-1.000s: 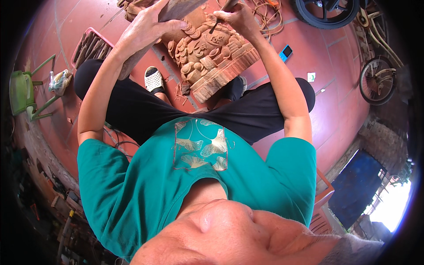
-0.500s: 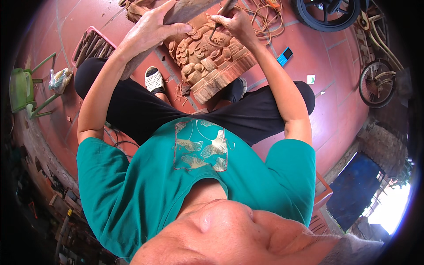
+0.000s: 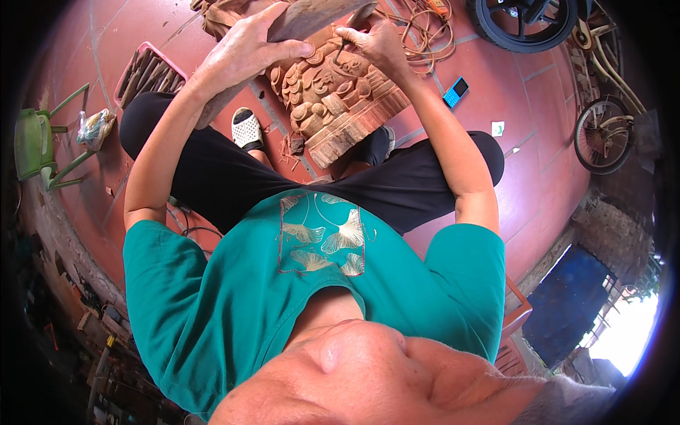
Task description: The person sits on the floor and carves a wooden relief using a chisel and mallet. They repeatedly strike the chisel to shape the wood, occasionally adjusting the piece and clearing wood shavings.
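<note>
My left hand (image 3: 241, 55) is closed around a long, thick wooden club (image 3: 308, 20). The club slants from beside my left forearm up to the right. My right hand (image 3: 381, 47) grips a chisel (image 3: 363, 13) by its handle; its thin dark blade points down onto a carved reddish-brown wood block (image 3: 327, 88). The carving has rounded reliefs and a stepped base edge. It sits on the floor between my legs, partly covered by the club and my hands. The club's end is near the top of the chisel handle; whether they touch I cannot tell.
A pink tray (image 3: 147, 47) of wooden-handled tools stands at the left, near a green chair (image 3: 34, 145) and a plastic bag (image 3: 95, 129). An orange cord (image 3: 432, 51) and blue phone (image 3: 455, 92) lie right of the carving. A wheel (image 3: 524, 25) and a bicycle wheel (image 3: 604, 134) are farther right.
The club has shifted slightly to the right, its end now closer to the chisel handle's top. The carving and my right hand stay nearly in place.
</note>
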`<state>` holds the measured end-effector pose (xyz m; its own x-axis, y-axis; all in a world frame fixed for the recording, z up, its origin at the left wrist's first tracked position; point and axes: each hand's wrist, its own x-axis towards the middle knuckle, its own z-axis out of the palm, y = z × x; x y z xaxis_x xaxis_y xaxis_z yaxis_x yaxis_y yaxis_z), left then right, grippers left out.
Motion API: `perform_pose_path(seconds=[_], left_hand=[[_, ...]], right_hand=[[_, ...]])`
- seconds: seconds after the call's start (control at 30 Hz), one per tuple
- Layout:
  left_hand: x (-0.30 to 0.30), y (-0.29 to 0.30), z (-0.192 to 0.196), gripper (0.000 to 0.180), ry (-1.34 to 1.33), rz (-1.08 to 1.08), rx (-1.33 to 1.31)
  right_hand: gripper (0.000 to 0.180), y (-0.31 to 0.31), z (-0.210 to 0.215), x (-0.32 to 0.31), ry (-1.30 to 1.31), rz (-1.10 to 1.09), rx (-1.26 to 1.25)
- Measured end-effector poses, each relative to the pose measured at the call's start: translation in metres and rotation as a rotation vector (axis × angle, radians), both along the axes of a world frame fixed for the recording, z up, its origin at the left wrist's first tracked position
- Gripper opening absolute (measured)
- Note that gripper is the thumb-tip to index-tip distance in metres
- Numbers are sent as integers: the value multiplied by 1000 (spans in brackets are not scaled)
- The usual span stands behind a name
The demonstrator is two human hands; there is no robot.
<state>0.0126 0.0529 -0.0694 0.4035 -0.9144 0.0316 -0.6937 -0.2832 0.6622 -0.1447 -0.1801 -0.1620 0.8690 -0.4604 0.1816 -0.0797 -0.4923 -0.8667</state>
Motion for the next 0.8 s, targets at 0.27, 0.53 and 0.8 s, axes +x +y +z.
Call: perform_pose_path(seconds=[0.27,0.53,0.8], left_hand=[[-7,-9,12,78,135,-14,-82],[-5,-8,0,78,-120,-75,-3],[-9,-14,34,72,89,-63,-48]], right_hand=[[33,8,7,-3,85,-33,-48],[28,3,4,-1,-10,4,-108],[40,18,7,2,52,6,-265]])
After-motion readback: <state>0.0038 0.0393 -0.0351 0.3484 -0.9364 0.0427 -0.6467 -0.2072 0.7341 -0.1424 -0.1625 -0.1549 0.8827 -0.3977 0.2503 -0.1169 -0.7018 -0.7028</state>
